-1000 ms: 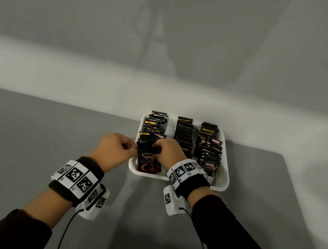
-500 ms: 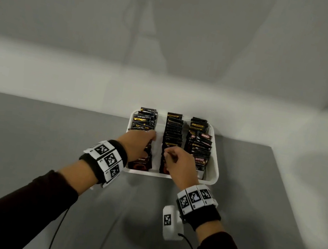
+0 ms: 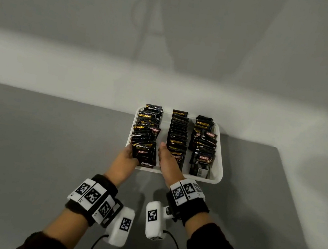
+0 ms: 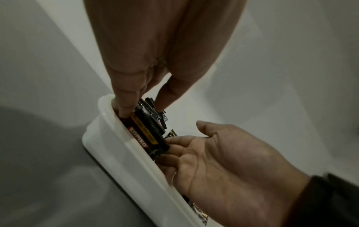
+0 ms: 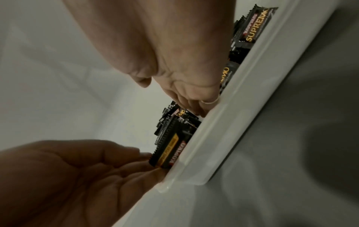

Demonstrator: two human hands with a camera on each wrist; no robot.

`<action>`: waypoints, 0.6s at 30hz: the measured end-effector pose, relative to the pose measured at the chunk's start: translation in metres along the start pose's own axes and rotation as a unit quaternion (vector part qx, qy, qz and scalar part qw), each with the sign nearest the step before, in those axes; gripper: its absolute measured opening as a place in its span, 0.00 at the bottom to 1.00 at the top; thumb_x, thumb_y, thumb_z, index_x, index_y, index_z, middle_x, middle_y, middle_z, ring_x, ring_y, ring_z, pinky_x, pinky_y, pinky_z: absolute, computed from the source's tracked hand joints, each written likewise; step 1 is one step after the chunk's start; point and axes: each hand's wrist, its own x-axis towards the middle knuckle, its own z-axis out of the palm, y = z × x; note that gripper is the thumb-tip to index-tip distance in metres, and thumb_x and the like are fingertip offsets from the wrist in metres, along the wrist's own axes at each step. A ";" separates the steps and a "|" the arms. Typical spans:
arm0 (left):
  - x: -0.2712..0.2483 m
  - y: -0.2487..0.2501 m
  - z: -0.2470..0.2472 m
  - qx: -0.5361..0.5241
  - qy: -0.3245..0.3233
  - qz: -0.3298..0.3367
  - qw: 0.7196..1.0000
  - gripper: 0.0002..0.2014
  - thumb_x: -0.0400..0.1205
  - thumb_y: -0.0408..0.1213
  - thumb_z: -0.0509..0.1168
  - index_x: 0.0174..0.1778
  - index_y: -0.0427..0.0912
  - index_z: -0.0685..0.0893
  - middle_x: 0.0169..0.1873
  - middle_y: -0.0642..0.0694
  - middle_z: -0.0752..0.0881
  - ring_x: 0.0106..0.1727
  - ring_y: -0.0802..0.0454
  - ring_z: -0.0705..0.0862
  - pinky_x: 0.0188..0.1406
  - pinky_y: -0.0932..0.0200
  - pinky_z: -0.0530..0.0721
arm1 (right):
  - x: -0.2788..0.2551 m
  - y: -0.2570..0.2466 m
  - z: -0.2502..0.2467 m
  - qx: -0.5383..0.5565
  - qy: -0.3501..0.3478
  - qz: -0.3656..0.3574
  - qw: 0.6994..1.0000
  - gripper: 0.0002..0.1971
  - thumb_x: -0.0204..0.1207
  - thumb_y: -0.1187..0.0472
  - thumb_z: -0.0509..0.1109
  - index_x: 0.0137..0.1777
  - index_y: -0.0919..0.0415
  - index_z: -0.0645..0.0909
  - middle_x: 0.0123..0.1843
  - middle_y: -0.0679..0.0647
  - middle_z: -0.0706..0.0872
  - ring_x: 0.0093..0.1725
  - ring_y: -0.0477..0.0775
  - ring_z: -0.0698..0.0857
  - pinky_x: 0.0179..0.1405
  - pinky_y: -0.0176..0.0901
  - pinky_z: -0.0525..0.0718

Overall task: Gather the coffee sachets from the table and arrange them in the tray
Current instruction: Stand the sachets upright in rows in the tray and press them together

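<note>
Bracketing the front Kopiko sachet (image 3: 144,153) in the white tray (image 3: 218,166) mid-frame: left hand (image 3: 126,157) and right hand (image 3: 166,161), fingers straight, press its sides.

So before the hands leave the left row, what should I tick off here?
1. Sachets left on the table: none visible in the head view, ok.
2. Three rows in the tray: ok.
3. Left row squared up: several sachets skewed, not ok.
4. Left hand at that row's outer side, fingers by the tray wall: ok.
5. Right hand in the gap beside the middle row: ok.
6. Front sachet upright: leaning, cannot tell if settled.
</note>
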 end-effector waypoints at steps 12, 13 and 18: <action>0.045 0.001 0.001 0.255 0.006 0.004 0.967 0.23 0.76 0.27 0.66 0.67 0.36 0.70 0.57 0.37 0.85 0.59 0.40 0.83 0.61 0.48 0.81 | 0.019 -0.002 0.002 -0.171 -0.013 0.012 0.985 0.21 0.74 0.72 0.65 0.68 0.64 0.72 0.60 0.63 0.83 0.61 0.60 0.82 0.65 0.55 0.78; 0.047 0.000 0.001 0.262 0.008 0.002 0.965 0.22 0.77 0.27 0.66 0.67 0.36 0.71 0.58 0.37 0.85 0.59 0.40 0.83 0.60 0.50 0.80 | 0.021 -0.002 0.002 -0.166 -0.012 0.010 0.986 0.20 0.76 0.70 0.65 0.68 0.65 0.72 0.62 0.63 0.83 0.62 0.60 0.81 0.67 0.56 0.77; 0.052 0.001 0.008 0.243 -0.004 -0.016 0.970 0.21 0.77 0.29 0.66 0.67 0.34 0.72 0.58 0.36 0.83 0.60 0.39 0.82 0.58 0.52 0.79 | 0.030 -0.003 0.006 -0.186 0.009 0.026 0.982 0.16 0.82 0.66 0.58 0.68 0.68 0.72 0.63 0.66 0.81 0.62 0.64 0.80 0.67 0.56 0.77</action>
